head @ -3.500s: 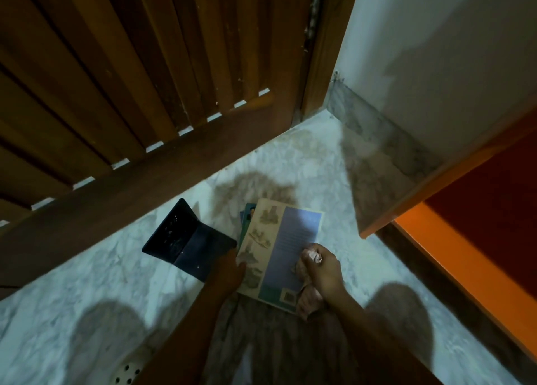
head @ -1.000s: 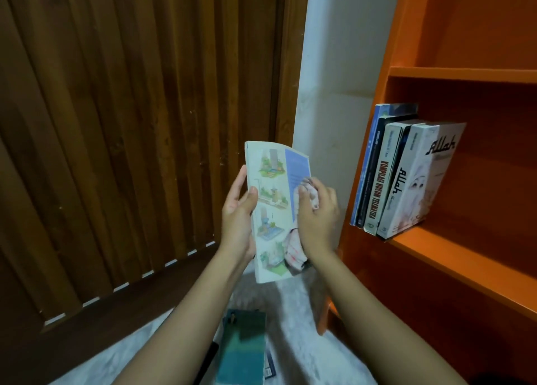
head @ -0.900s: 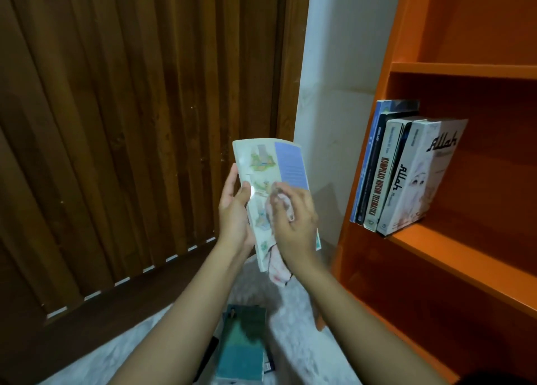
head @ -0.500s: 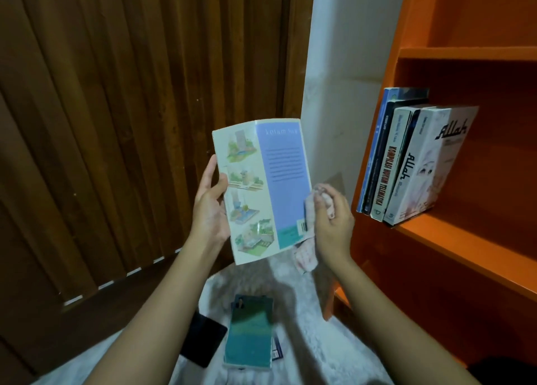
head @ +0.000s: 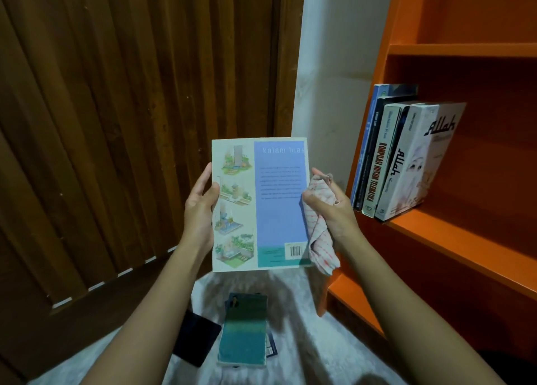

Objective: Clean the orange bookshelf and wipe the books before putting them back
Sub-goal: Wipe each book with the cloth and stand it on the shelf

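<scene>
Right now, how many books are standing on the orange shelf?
4: a blue book at the left end, then a black book, a white book, and the Allah book at the right. A thin one may hide between them.

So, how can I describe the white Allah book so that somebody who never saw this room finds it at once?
Look at the orange bookshelf on the right, where a short row of books leans on one shelf. The white Allah book is the rightmost of the row. Unlike its neighbours, which show only spines, it shows its front cover, with the title in black script.
</scene>
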The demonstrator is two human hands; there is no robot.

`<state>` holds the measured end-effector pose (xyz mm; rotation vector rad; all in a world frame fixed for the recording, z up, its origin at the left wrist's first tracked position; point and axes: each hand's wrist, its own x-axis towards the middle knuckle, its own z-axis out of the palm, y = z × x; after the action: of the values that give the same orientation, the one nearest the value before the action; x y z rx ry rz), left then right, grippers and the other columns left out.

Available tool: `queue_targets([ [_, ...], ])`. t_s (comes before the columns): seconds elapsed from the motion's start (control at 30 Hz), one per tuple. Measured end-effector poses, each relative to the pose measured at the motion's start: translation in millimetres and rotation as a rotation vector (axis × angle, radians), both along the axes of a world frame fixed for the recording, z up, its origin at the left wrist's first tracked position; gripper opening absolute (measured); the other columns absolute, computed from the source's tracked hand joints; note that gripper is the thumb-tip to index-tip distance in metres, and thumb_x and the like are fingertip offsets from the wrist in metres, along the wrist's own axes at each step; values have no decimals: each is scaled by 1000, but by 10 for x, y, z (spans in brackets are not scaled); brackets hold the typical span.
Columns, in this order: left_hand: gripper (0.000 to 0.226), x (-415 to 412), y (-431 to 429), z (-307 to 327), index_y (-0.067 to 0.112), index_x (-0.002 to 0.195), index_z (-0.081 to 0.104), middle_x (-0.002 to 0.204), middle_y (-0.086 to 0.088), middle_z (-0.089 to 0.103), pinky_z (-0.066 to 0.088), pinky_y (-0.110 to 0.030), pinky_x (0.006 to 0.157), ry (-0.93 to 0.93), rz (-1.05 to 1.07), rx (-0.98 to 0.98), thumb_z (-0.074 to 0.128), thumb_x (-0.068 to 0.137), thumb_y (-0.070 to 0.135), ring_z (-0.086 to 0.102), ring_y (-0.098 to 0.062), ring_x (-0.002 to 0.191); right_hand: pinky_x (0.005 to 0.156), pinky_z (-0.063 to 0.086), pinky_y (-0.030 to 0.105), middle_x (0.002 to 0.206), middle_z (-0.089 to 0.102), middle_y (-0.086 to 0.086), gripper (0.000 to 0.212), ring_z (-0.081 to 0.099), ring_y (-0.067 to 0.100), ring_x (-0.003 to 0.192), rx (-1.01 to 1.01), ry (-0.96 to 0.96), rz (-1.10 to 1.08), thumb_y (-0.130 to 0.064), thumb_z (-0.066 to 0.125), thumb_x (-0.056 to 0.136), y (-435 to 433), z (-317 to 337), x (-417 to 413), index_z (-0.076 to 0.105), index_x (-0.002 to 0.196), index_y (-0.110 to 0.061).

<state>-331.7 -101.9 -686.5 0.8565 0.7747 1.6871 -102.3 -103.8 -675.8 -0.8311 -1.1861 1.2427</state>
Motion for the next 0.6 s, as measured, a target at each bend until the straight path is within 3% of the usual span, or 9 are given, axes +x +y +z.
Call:
queue_targets([
  [0.1, 44, 62, 49, -88, 31, 135, 43, 106, 0, 69, 59, -30, 60, 202, 105, 2, 47, 97, 11, 70, -11, 79, 83, 55, 50, 106, 70, 11, 35, 69, 28, 94, -53, -38, -93, -6, 71, 79, -1, -45, -58, 61, 107, -25],
  [0.17, 44, 90, 108, -151, 28, 137, 41, 125, -1, 59, 59, -32, 73, 420, 214, -10, 50, 96, 14, 66, -11, 100, 81, 55, 51, 102, 71, 11, 29, 70, 28, 93, -47, -37, -134, -5, 71, 79, 4, -64, -96, 62, 101, -23],
  [0.23, 46, 115, 150, -181, 22, 137, 44, 143, -2, 39, 46, -35, 98, 779, 396, -36, 54, 94, 13, 43, -16, 129, 75, 57, 45, 98, 71, 8, 26, 71, 23, 89, -24, -48, -172, -4, 68, 81, 5, -72, -133, 63, 100, -21],
  [0.3, 47, 196, 132, -163, 18, 135, 48, 147, -4, 28, 31, -27, 104, 1005, 531, -22, 58, 90, 9, 25, -16, 136, 69, 58, 38, 93, 71, 2, 25, 71, 14, 82, 22, -99, -230, -4, 67, 83, 4, -95, -177, 62, 101, -21],
  [0.4, 46, 403, 103, -101, 22, 139, 42, 145, -2, 31, 39, -19, 97, 969, 386, 22, 53, 94, 19, 33, -11, 127, 71, 57, 30, 96, 70, -6, 30, 68, 4, 85, 131, -195, -325, -3, 68, 82, 7, -165, -267, 62, 103, -25],
  [0.5, 56, 556, 98, -27, 36, 146, 22, 148, -4, 33, 46, -42, 100, 876, 138, 45, 44, 95, 44, 41, -21, 130, 78, 53, 17, 97, 66, -17, 39, 63, -7, 89, 256, -273, -394, -1, 68, 80, -34, -247, -383, 62, 104, -31],
  [0.6, 65, 657, 51, 67, 44, 147, 5, 154, -2, 27, 43, -44, 103, 826, 53, 27, 40, 93, 53, 39, -26, 133, 84, 45, 6, 106, 64, -14, 43, 58, -8, 97, 424, -443, -461, 0, 66, 78, -90, -400, -456, 64, 115, -22],
])
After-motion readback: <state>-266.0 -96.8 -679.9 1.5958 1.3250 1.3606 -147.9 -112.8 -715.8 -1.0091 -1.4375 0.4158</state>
